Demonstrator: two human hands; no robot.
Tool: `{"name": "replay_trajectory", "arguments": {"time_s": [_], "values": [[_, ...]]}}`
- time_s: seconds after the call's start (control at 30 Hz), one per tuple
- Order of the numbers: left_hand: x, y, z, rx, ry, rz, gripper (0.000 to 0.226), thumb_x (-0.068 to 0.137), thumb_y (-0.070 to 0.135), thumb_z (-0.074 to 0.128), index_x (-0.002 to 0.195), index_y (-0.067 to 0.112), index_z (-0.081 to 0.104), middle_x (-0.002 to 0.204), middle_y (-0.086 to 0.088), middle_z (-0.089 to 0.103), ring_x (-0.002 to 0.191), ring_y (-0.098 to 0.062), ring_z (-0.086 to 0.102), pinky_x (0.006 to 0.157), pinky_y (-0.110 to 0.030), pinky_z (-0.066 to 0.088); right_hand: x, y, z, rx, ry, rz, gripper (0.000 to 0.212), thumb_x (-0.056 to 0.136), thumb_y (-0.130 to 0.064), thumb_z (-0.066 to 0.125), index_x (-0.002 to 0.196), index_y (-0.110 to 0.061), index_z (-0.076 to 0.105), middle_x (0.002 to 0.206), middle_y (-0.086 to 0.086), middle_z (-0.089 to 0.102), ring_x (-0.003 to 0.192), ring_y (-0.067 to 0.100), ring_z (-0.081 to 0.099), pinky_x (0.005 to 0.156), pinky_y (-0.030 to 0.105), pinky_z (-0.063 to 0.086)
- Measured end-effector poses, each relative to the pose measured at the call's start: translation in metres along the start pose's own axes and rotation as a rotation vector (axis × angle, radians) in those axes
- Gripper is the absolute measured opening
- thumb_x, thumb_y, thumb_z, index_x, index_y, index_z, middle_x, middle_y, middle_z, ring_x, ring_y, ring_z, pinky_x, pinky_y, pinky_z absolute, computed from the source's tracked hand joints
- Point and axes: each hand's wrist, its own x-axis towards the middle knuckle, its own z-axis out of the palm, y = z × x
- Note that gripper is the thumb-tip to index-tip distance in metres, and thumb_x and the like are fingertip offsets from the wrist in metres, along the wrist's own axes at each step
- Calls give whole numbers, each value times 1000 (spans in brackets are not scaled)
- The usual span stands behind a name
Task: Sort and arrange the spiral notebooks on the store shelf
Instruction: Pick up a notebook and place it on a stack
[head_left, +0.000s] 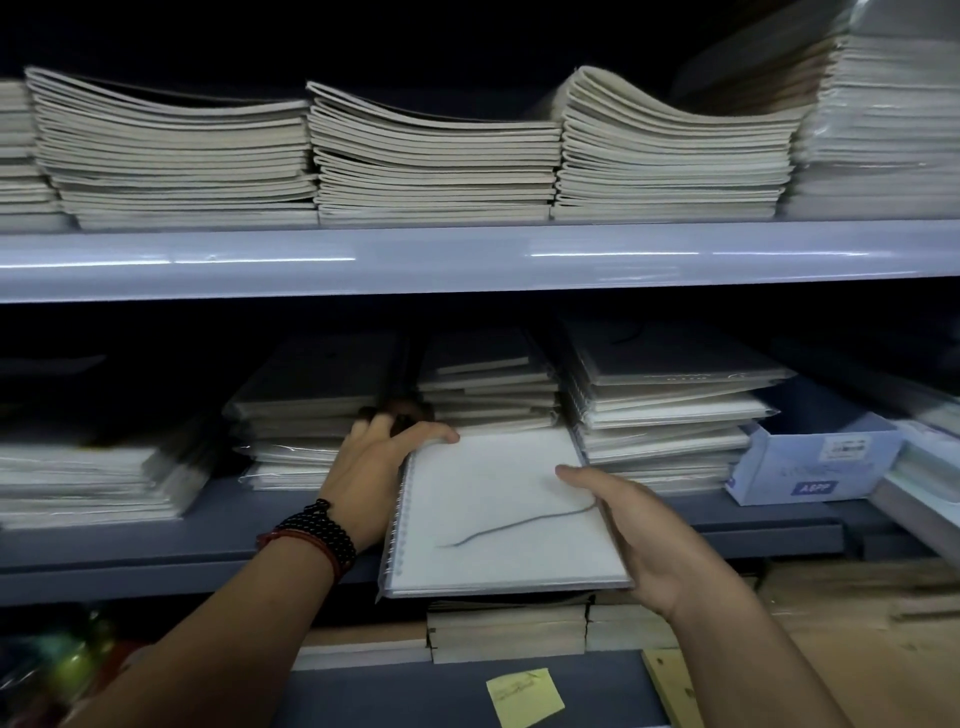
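Note:
A white spiral notebook (498, 514) in a clear wrapper, with a grey squiggle on its cover, lies on the front of the middle shelf (156, 551) and juts past its edge. My left hand (374, 467) grips its far left corner by the spiral, thumb on top. My right hand (639, 530) holds its right edge, thumb on the cover. Behind it stand stacks of wrapped notebooks: one at the left (296, 426), one in the centre (488, 389), one at the right (670, 415).
The upper shelf (467, 257) carries several tall stacks of soft-cover notebooks (431, 161). A small blue-and-white box (810, 462) sits right of the stacks. Another notebook pile (88, 478) lies far left. Below, more books (509, 629), a yellow sticky note (524, 696) and cardboard (857, 623).

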Motion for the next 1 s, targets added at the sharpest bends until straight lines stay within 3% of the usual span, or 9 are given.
{"name": "replay_trajectory", "arguments": {"time_s": [0.07,0.27,0.4,0.57,0.63,0.7,0.77,0.83,1.0], "values": [[0,0,-1,11,-15,4,50,88,29,71,125,57,50,106,6,42,99,-19,35,85,-34,37,10,-6,5,-48,14,-27,40,86,-33,76,118,-11,67,100,10,77,86,27,76,60,31,59],[2,0,-7,45,-74,-6,50,93,26,64,129,58,49,107,7,40,102,-17,33,87,-32,34,14,-1,7,-96,32,-91,31,87,-16,76,112,2,69,94,15,77,73,23,76,52,26,56],[2,2,-10,44,-90,2,46,94,31,65,130,56,51,107,4,42,102,-20,35,87,-33,36,3,11,-1,-63,1,-74,35,86,-18,76,114,1,69,100,17,76,87,33,75,62,33,59],[-9,6,-1,27,10,4,65,91,1,65,136,48,55,139,-9,45,125,-34,41,103,-42,43,-2,16,1,-55,28,-89,39,84,-20,78,117,-1,69,104,16,76,94,34,74,76,41,61],[-25,3,3,-115,96,-25,67,88,-7,65,130,44,58,137,-7,45,121,-29,49,102,-44,49,-4,16,3,-56,38,-89,39,84,-20,78,117,0,69,104,16,76,95,34,74,76,42,62],[-48,6,4,-354,224,-177,50,92,-7,60,123,32,64,128,0,51,109,-18,61,98,-36,54,-8,16,6,-61,41,-87,39,85,-19,78,117,0,68,104,16,76,93,34,74,69,37,61],[-70,19,-1,-819,239,-471,27,101,3,54,119,19,66,112,-1,70,99,-19,71,87,-33,57,-13,16,9,-70,48,-94,39,85,-20,77,118,-1,68,103,15,76,91,32,75,64,34,60],[-86,34,-10,-1267,118,-662,22,104,17,52,120,9,66,102,-10,77,96,-25,74,85,-38,56,-18,18,12,-71,49,-102,34,86,-18,76,115,-1,69,101,15,77,87,31,75,63,33,59],[-103,47,-24,-1402,-78,-677,25,93,9,64,112,-6,69,110,-22,74,101,-33,72,87,-38,60,-39,24,15,-107,60,-99,24,87,-18,75,105,-2,71,94,14,77,80,29,76,62,32,59]]}}
